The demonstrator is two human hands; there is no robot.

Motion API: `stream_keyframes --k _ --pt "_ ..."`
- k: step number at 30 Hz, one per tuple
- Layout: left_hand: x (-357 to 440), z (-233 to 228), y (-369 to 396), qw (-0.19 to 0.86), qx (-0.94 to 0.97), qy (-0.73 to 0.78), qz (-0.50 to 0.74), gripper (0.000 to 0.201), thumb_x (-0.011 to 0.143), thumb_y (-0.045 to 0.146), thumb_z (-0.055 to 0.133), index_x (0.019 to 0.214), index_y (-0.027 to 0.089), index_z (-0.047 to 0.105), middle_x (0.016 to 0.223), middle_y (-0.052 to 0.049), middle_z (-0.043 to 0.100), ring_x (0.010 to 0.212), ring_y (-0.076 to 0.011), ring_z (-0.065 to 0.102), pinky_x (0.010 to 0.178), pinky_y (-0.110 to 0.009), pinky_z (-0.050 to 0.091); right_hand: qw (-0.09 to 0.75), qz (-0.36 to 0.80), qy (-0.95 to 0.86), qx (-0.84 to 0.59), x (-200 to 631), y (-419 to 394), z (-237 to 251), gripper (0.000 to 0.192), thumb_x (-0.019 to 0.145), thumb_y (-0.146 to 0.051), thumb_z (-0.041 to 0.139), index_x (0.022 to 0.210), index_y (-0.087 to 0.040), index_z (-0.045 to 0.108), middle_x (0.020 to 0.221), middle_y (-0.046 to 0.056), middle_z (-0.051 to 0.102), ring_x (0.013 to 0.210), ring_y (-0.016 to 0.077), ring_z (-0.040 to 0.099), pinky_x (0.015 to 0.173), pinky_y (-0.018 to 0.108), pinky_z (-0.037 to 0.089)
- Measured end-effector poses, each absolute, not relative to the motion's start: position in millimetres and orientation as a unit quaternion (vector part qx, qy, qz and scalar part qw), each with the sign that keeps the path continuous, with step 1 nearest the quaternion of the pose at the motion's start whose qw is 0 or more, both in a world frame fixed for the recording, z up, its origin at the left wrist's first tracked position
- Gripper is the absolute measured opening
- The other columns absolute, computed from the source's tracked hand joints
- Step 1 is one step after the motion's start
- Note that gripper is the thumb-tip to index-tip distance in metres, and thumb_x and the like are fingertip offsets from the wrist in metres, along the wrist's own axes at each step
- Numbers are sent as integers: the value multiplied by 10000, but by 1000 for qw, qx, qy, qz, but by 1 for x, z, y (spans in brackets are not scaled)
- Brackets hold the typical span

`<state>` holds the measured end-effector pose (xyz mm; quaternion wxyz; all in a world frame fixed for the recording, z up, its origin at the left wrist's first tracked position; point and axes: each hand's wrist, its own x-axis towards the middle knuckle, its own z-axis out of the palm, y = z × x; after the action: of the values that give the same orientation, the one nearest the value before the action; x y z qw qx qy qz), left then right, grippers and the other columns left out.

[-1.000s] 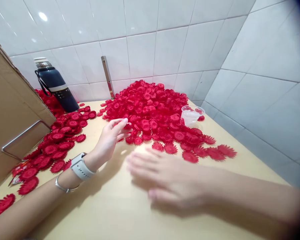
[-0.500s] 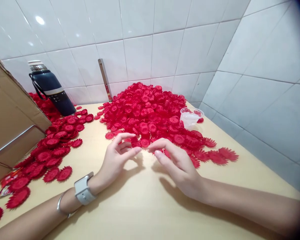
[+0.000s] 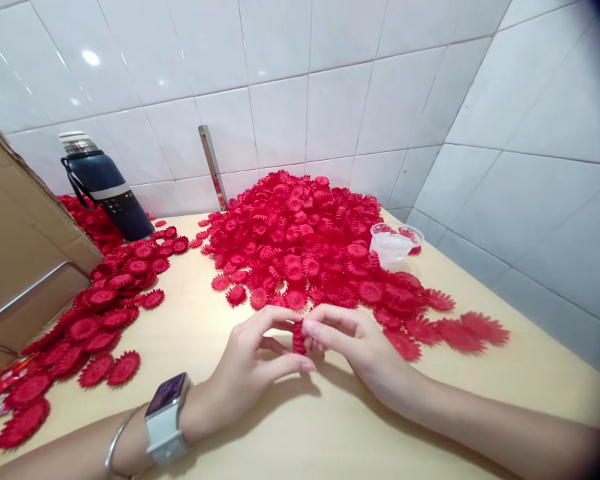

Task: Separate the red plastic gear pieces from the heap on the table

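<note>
Between my two hands, just in front of the big heap, is a small red toothed disc [image 3: 299, 339], seen nearly edge-on. The fingers and thumb of my left hand [image 3: 260, 357] curl around its left side. My right hand [image 3: 353, 337] pinches it from the right with thumb and forefinger. Part of the disc is hidden by the fingers, so I cannot tell whether it is one piece or a few stacked. Behind the hands rises a large heap of red toothed discs [image 3: 300, 233].
A clear plastic cup [image 3: 393, 247] stands at the heap's right side. On the left are a dark blue bottle [image 3: 107, 190], a cardboard box [image 3: 25, 220] and more red discs [image 3: 100, 327]. A narrow metal strip [image 3: 213, 167] leans on the tiled wall [image 3: 280, 127].
Both hands have come down and nearer to me, away from the heap's front edge. A red disc now shows between the fingers. The view has shifted slightly.
</note>
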<state>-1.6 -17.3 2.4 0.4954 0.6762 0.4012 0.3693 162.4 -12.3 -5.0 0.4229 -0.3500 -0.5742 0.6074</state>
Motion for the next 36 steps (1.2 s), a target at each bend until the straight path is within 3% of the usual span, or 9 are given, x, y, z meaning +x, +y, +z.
stream_keyframes --k 13,21,28,32,36 --pt "-5 0 -17 450 705 409 364 282 678 201 677 933 219 557 976 -11 593 826 -153 610 713 -239 549 399 647 -557 -333 163 -8 -9 111 741 -242 607 668 -163 579 607 -35 552 590 94 503 602 216 410" --pt "-5 1 -18 470 685 417 368 267 673 194 678 913 213 561 963 -16 595 802 -156 614 701 -248 545 388 622 -581 -354 162 -10 -6 130 756 -244 568 648 -172 565 613 -31 550 613 115 516 614 229 407" --pt "-1 2 -18 531 643 422 355 230 745 199 607 960 219 530 922 -9 586 810 -154 614 684 -241 529 402 646 -533 -371 161 -8 -11 136 707 -239 575 614 -168 506 569 -37 528 542 99 485 535 219 382" --pt "-3 1 -14 478 648 449 387 105 793 209 542 893 200 571 880 -15 605 821 -152 583 691 -231 487 421 630 -513 -405 162 -7 -11 155 710 -261 555 598 -172 494 520 -45 507 496 92 442 496 217 350" --pt "-5 -1 -11 437 643 486 398 106 797 212 527 863 200 609 849 -14 628 775 -151 587 670 -227 471 436 623 -509 -403 161 -7 -8 143 649 -216 587 564 -173 480 506 -54 486 490 88 432 493 213 337"
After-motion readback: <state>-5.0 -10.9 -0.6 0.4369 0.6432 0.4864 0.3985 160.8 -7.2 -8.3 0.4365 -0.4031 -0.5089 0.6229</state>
